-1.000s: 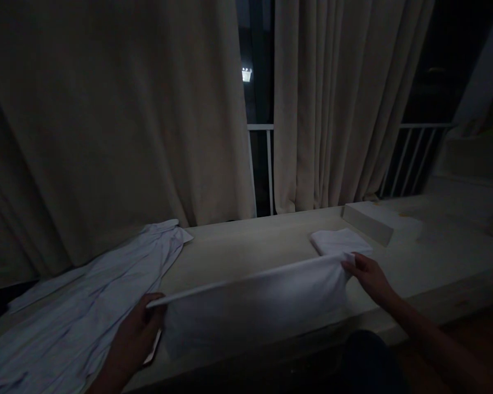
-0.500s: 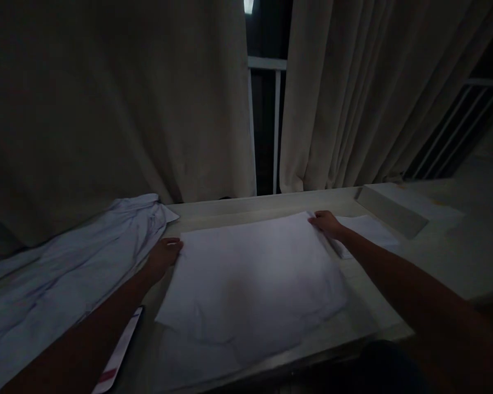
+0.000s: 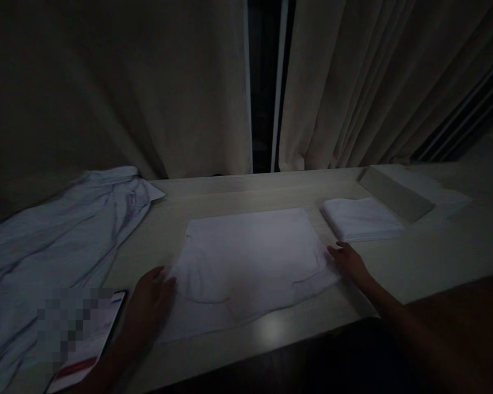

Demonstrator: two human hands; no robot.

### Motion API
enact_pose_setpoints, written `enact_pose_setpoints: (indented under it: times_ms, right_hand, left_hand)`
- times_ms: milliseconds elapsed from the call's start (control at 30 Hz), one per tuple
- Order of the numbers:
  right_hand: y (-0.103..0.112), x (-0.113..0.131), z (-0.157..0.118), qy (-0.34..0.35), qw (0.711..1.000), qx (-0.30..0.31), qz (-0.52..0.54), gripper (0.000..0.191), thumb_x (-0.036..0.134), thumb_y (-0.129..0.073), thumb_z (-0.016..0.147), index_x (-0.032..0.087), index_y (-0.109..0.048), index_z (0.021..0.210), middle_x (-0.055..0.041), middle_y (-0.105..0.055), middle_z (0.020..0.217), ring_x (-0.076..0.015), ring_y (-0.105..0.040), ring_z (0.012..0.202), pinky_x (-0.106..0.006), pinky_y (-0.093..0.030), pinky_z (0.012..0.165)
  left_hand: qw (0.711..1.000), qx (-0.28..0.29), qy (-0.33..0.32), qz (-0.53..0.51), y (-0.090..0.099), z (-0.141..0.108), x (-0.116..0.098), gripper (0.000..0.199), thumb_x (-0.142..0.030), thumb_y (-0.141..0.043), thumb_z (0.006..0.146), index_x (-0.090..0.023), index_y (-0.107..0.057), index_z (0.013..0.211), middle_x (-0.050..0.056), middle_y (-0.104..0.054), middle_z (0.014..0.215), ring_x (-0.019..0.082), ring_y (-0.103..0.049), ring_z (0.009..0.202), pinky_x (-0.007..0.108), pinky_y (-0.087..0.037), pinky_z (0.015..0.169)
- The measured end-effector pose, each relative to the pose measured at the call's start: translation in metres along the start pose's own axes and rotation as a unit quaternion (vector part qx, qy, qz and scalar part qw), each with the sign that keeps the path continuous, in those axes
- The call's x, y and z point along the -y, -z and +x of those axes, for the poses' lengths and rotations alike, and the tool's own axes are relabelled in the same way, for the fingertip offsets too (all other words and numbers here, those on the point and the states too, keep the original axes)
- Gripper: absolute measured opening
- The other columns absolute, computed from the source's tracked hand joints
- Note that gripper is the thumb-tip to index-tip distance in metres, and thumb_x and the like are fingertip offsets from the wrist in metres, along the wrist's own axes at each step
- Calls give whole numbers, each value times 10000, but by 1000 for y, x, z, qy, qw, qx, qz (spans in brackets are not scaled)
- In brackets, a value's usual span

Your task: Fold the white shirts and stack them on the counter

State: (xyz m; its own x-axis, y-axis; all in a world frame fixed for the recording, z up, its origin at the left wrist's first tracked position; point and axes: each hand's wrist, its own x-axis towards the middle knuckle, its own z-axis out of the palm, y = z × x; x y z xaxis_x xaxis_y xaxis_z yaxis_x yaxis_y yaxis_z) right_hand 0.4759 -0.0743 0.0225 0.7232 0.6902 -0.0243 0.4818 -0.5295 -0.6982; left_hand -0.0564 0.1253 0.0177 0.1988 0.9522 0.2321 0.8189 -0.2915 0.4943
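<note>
The white cloth (image 3: 250, 257) lies on the pale table (image 3: 230, 200), near the middle, btwn the 2 hands. Its far edge is pretty straight, and its near part is wider w/ wavy folds; a low layer pokes out at the near left. The L hand (image 3: 152, 298) is low at the cloth's left side, palm turned in, fingers bent a bit and pointing far and right. Its tips are right at the cloth's edge, but it's too dark to say if they pinch it, so can't tell if that hand is wide or narrow. The L arm comes in from the near left, slanting past the right side of a phone (image 3: 94, 342), whose lit screen is part blurred. The R hand (image 3: 349, 262) is at the cloth's right side, a bit farther off than the L hand. Its fingers are bent and point far left, tips by the edge; can't tell if it grips any cloth. The R arm slants in from the near right. Just past the R hand, on its far side, sits a folded white stack (image 3: 363, 219), w/ a pale box (image 3: 398, 194) farther right. A big rumpled white cloth (image 3: 74, 235) is on the far left. Brown curtains (image 3: 181, 98) hang behind the table.
</note>
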Motion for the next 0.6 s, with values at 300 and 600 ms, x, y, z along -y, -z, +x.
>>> enact_pose_setpoints:
  times_ms: [300, 600]
  right_hand:
    - [37, 6, -60, -41, 968, 208, 133, 351, 493, -731, 669, 159, -625, 655, -35, -650, 650, -164, -579, 600, -265, -411, 555]
    - [30, -16, -104, -61, 984, 117, 118, 198, 347, -637, 739, 186, -571, 834, -37, -640, 633, -209, -638, 607, -315, -487, 581]
  left_hand:
    - [976, 37, -154, 151, -19, -83, 11, 511, -414, -378, 907, -169, -504, 1337, 131, -392, 1492, 292, -323, 1393, 485, -298, 1118]
    - [963, 28, -136, 231, -3, -122, 1, 520, -342, -306, 910, -153, -511, 1348, 160, -420, 1472, 321, -339, 1382, 546, -298, 1074]
